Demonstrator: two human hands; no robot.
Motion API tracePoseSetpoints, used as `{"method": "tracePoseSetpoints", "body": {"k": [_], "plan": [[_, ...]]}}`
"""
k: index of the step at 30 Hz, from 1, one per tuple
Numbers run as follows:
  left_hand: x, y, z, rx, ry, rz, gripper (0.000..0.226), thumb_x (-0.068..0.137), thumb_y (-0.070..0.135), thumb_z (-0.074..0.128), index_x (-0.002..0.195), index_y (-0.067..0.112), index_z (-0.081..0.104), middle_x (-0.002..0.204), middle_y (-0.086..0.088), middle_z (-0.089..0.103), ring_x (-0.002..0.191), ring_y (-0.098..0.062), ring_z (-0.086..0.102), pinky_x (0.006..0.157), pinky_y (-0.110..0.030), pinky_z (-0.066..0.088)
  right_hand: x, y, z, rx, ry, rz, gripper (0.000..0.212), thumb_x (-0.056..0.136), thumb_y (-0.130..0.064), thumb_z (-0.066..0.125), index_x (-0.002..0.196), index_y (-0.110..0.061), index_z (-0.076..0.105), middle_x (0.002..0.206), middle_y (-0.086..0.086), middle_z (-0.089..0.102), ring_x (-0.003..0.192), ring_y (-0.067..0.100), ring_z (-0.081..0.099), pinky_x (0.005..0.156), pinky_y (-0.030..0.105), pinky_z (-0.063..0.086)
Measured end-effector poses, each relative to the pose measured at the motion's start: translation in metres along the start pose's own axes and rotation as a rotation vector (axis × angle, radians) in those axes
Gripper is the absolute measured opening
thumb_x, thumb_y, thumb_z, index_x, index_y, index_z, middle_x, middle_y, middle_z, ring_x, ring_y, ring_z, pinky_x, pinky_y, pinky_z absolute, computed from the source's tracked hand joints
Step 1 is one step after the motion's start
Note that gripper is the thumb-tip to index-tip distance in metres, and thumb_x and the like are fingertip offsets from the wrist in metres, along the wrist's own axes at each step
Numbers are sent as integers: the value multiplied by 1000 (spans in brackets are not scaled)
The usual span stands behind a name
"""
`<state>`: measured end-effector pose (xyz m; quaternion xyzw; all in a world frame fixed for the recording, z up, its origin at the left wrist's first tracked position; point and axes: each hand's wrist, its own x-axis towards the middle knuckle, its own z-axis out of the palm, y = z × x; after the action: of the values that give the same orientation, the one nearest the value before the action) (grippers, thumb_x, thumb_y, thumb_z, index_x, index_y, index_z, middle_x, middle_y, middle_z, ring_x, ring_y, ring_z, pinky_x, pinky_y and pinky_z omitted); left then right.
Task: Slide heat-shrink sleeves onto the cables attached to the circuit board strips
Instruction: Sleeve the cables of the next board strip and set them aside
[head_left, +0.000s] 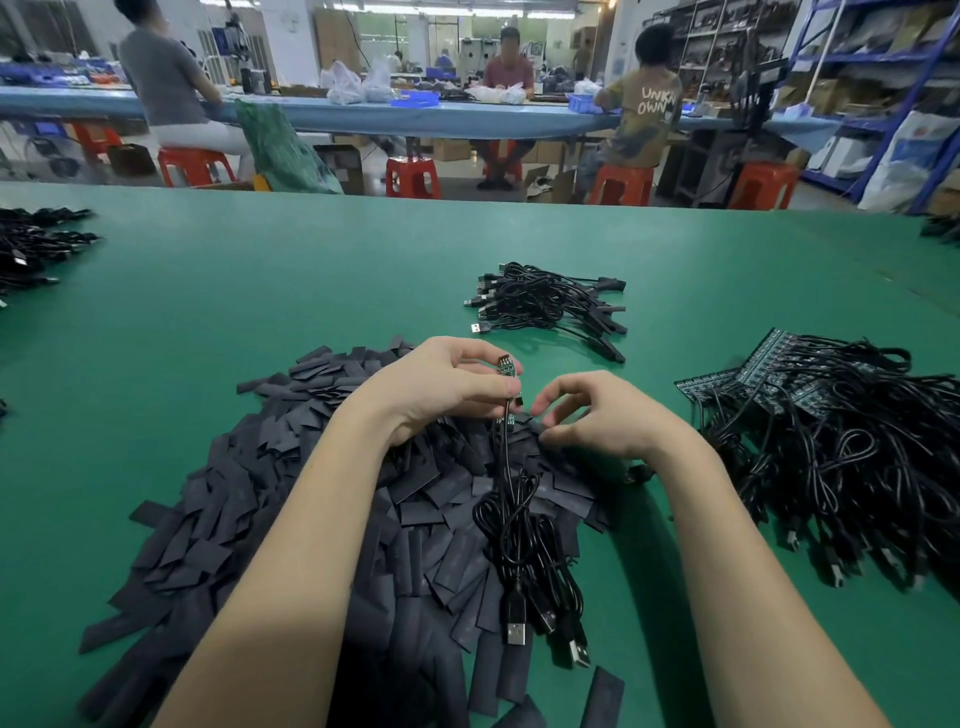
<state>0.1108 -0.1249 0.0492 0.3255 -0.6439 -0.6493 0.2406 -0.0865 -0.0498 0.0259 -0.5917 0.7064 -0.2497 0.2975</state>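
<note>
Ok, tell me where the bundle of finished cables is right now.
In the head view, the finished cables lie on the green table, right of centre, beyond both hands and the sleeve pile.

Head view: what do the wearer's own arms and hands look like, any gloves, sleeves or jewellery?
Both the left hand and the right hand are bare, with no gloves. The forearms are uncovered as far as the frame shows; no sleeve edge is in view. No watch, bracelet or ring shows on either wrist or on the visible fingers. Nails look short and unpainted.
</note>
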Motion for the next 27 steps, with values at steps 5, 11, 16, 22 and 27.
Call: {"method": "tracePoseSetpoints", "body": {"k": [5,11,16,22,27], "plan": [[-3,1,3,-43,-37,-22,35,90,-8,67,122,7,66,101,-15,76,96,-25,73,75,-23,61,0,-2,0,155,133,7,11,92,-15,67,87,-22,73,83,0,75,60,5,65,58,18,51],[1,-2,8,-161,51,-56,40,84,-10,74,115,3,51,104,-20,75,83,-29,77,64,-25,60,-4,-12,-3,722,260,-59,11,98,-4,59,98,-6,70,94,14,65,66,19,71,59,28,58],[3,-4,7,-104,-2,-24,25,83,-3,78,99,7,61,93,-15,77,84,-21,75,67,-21,59,-6,-15,-5,967,149,-123,9,95,-7,65,102,-6,70,95,14,68,76,25,72,67,30,59],[3,-5,5,-88,-14,-5,20,86,-1,75,101,9,66,96,-16,76,78,-16,71,66,-18,56,-4,-9,2,980,73,-246,30,66,-11,89,93,-15,77,86,3,66,84,17,66,80,26,57],[2,-5,5,-113,-2,-8,19,86,3,75,102,10,67,94,-10,76,80,-13,71,65,-17,55,-2,-8,3,843,134,-260,37,62,-25,91,97,-22,80,96,-5,74,92,16,71,97,33,55]]}}
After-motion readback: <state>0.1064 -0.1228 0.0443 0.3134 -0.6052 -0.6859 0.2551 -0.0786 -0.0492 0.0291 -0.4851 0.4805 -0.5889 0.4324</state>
